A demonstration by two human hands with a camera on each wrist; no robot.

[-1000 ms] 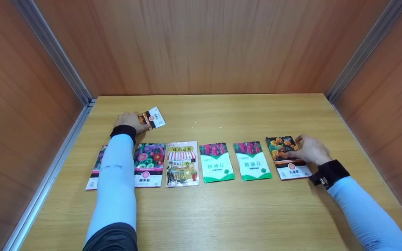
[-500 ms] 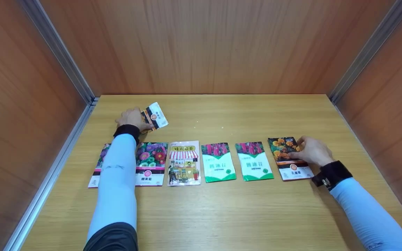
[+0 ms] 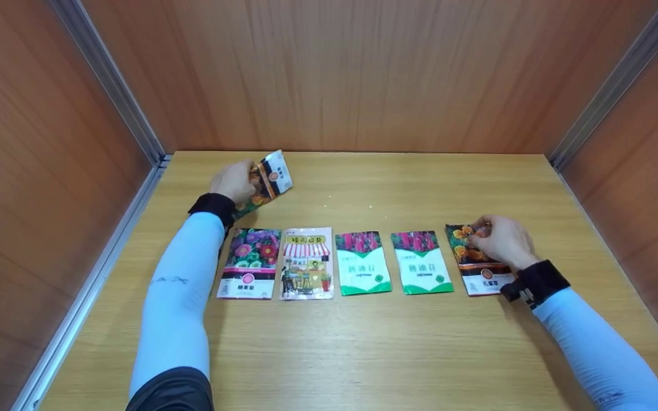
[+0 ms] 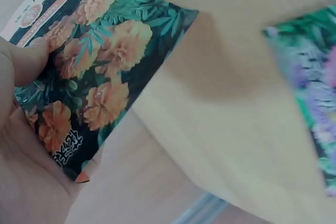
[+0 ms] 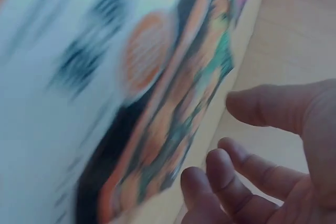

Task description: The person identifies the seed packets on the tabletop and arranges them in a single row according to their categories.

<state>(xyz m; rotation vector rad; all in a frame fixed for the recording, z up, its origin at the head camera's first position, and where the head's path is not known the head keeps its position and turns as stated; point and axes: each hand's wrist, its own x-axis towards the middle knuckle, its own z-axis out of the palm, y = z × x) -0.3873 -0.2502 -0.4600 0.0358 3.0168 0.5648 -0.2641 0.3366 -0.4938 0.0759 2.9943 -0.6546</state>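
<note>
My left hand [image 3: 233, 181] holds a marigold seed packet [image 3: 272, 176], tilted above the back left of the table. In the left wrist view, the thumb [image 4: 32, 61] presses on the packet's face, and the fingers behind it are hidden. At the right end of the row lies another marigold packet [image 3: 480, 268]. Over its upper right edge is my right hand [image 3: 503, 241]; the right wrist view has its thumb [image 5: 273, 107] and fingers spread beside the packet, nothing between them.
Between the hands lie a purple-flower packet [image 3: 249, 264], a packet with a striped awning [image 3: 307, 264] and two green-and-white packets [image 3: 363, 264]. Wooden panels [image 3: 329, 74] enclose the table [image 3: 363, 354] at the back and sides.
My left hand has raised its marigold packet and carried it slightly right and back. The left arm now covers the leftmost purple-flower packet. My right hand stays by its packet.
</note>
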